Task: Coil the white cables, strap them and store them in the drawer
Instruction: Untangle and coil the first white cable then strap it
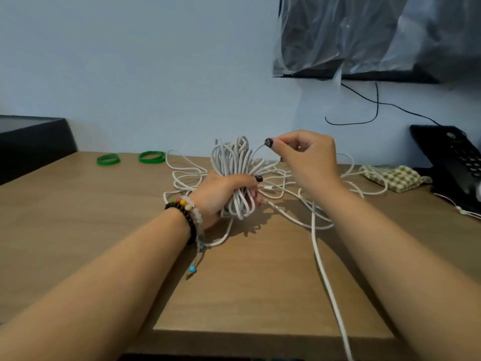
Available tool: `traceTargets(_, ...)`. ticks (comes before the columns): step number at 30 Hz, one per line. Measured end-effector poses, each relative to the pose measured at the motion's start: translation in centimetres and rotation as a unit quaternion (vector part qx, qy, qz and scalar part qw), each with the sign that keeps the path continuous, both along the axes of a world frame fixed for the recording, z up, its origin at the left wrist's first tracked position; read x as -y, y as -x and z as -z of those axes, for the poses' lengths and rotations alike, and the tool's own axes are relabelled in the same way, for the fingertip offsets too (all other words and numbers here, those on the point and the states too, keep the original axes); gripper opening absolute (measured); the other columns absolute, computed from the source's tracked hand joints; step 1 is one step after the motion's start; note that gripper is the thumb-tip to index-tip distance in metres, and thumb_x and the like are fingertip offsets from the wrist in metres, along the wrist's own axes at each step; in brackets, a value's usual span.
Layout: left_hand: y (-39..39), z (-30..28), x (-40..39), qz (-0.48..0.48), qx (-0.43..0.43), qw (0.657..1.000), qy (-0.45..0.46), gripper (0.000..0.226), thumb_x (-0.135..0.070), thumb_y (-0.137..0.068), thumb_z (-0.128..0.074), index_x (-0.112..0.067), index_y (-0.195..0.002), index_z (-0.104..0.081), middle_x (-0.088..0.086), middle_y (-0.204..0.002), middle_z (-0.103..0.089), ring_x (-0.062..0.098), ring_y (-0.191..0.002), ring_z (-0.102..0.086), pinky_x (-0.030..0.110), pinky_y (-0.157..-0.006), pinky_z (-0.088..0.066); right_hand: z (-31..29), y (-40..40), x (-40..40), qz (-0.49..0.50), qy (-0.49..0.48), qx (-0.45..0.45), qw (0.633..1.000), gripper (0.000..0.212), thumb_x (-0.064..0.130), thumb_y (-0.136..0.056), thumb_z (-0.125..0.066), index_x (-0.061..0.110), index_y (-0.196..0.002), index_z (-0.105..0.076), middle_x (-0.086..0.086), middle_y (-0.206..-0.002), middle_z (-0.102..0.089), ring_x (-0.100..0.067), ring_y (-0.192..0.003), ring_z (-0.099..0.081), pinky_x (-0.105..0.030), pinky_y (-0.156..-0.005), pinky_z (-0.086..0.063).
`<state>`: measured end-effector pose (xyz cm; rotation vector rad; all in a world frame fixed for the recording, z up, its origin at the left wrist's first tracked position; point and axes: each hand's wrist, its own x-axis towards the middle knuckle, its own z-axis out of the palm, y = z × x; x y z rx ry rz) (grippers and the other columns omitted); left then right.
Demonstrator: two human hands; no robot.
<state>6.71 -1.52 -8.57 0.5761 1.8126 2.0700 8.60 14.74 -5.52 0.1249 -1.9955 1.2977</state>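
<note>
My left hand (223, 195) grips a thick coil of white cable (234, 162) around its middle and holds it upright above the wooden desk (104, 204). My right hand (307, 160) is raised beside the coil's top and pinches a strand of the white cable between thumb and fingers. Loose white cable (307, 204) lies in tangled loops on the desk behind and to the right of the coil, and one length (328, 282) trails toward the front edge. Two green straps (108, 159) (152, 156) lie at the back left.
A black phone (453, 162) stands at the right, with a checkered cloth pouch (393, 177) beside it. A plastic-covered dark screen (377, 40) hangs on the wall with a black wire (377, 110) below. A dark box (31, 142) sits at the far left.
</note>
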Motion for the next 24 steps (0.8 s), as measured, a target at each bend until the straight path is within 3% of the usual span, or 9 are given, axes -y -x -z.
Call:
traceTargets(5,1.9,-0.4,1.2,0.030,-0.007,0.996,-0.089,0.020,-0.015,-0.077,-0.060,-0.012,-0.059,-0.053,0.004,-0.053,-0.045,0.014,-0.044,-0.045,0.023,-0.045,-0.041,1.5,1.8,0.2,-0.038,0.020,0.018,0.999,0.019,0.017,-0.089,-0.067,0.026,-0.073,-0.069,0.009,-0.062,-0.059,0.004,-0.053,-0.051,-0.009,-0.057,-0.040)
traceTargets(11,3.5,-1.3,2.6,-0.079,0.017,0.975,-0.205,0.028,-0.015,-0.091,-0.054,-0.015,-0.064,-0.047,-0.006,-0.048,-0.040,0.007,-0.042,-0.039,0.017,-0.040,-0.032,1.3,1.2,0.5,-0.161,0.114,0.101,0.975,0.018,0.007,-0.096,-0.054,0.011,-0.092,-0.072,0.004,-0.055,-0.050,-0.008,-0.037,-0.031,-0.018,-0.037,-0.023)
traceTargets(14,4.0,-1.4,3.6,-0.107,-0.018,0.979,-0.172,0.033,-0.025,-0.083,-0.064,-0.022,-0.050,-0.058,-0.006,-0.048,-0.045,0.009,-0.043,-0.040,0.021,-0.046,-0.030,0.9,0.7,0.5,-0.164,0.151,0.113,0.968,0.020,0.007,-0.097,-0.052,0.010,-0.093,-0.072,0.003,-0.054,-0.046,-0.009,-0.038,-0.029,-0.019,-0.037,-0.023)
traceTargets(17,4.0,-0.8,3.3,-0.100,-0.057,0.985,-0.130,0.027,-0.024,-0.079,-0.068,-0.022,-0.054,-0.059,-0.004,-0.050,-0.047,0.011,-0.043,-0.043,0.022,-0.045,-0.033,0.9,0.5,0.6,-0.134,0.174,0.085,0.972,0.020,0.010,-0.097,-0.054,0.014,-0.091,-0.072,0.004,-0.051,-0.045,-0.009,-0.040,-0.030,-0.019,-0.038,-0.024)
traceTargets(21,3.6,-0.1,2.1,-0.070,-0.035,0.989,-0.126,0.020,-0.023,-0.075,-0.070,-0.014,-0.063,-0.056,0.000,-0.052,-0.044,0.014,-0.042,-0.043,0.022,-0.042,-0.035,1.5,0.1,1.1,-0.081,0.081,-0.002,0.993,0.018,0.012,-0.095,-0.057,0.021,-0.091,-0.072,0.018,-0.054,-0.056,-0.001,-0.046,-0.044,-0.012,-0.046,-0.034)
traceTargets(24,3.3,0.0,1.7,-0.047,0.001,0.990,-0.132,0.025,-0.021,-0.073,-0.077,-0.011,-0.075,-0.053,0.000,-0.052,-0.042,0.012,-0.042,-0.044,0.021,-0.040,-0.035,2.3,-0.2,2.1,-0.100,-0.012,-0.018,0.995,0.022,0.010,-0.092,-0.062,0.029,-0.087,-0.072,0.021,-0.066,-0.065,0.001,-0.059,-0.056,-0.011,-0.056,-0.041)
